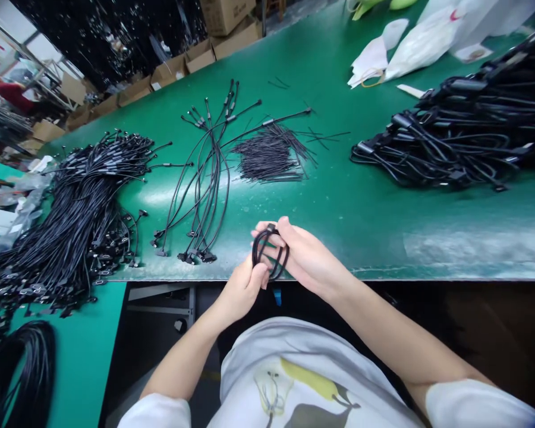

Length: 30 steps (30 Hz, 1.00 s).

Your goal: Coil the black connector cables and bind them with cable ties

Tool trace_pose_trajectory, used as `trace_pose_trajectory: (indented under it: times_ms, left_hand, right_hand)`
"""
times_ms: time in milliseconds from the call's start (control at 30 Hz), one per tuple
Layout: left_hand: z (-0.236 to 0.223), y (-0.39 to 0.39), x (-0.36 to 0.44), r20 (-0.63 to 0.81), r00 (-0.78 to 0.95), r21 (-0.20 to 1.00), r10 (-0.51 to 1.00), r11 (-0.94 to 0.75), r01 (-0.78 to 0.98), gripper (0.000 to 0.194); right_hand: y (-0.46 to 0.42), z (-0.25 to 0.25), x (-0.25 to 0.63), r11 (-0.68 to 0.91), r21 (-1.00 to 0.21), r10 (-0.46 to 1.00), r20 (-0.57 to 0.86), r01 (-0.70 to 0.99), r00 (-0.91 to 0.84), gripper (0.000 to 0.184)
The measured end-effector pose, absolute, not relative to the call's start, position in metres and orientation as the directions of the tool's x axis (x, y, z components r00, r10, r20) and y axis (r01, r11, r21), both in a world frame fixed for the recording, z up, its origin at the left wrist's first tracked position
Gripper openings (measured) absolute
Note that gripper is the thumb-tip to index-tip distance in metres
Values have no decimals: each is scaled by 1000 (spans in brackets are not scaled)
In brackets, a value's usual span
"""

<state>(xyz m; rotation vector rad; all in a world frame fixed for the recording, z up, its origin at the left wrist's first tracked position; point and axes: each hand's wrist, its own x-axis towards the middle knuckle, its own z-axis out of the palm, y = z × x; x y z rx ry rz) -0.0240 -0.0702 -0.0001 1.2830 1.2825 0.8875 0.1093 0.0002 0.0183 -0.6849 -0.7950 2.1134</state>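
A black cable [286, 259] is looped into a small coil just above the table's front edge. My left hand [243, 285] grips the coil's left side, thumb in front. On the other side my right hand [310, 255] has its thumb and fingers closed around the coil near a dark connector [271, 227]. Beyond the hands lies a heap of short, thin black ties [270, 156]. Several loose black cables [211, 172] with connectors on their ends are spread to the left of that heap.
A large pile of straight cables [87, 196] covers the left of the green table [361, 220]. Bundled black cables [455, 131] are heaped at the right. White plastic bags [423, 53] lie behind them. Cardboard boxes [169, 71] line the far edge, and a person in red [13, 95] is at far left.
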Motion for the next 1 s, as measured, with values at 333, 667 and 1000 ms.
trace_pose_trajectory:
  times_ms: [333, 667, 1000]
  left_hand:
    - [-6, -64, -24, -165, 333, 985, 928, 135, 112, 46]
    - [16, -74, 5, -384, 304, 707, 872, 489, -512, 46]
    - [11, -70, 3, -374, 501, 564, 780, 621, -545, 41]
  right_hand:
    - [8, 16, 99, -375, -847, 827, -122, -378, -548, 33]
    - [17, 29, 98, -297, -846, 840, -11, -443, -543, 27]
    - [19, 32, 106, -311, -820, 781, 67, -480, -621, 27]
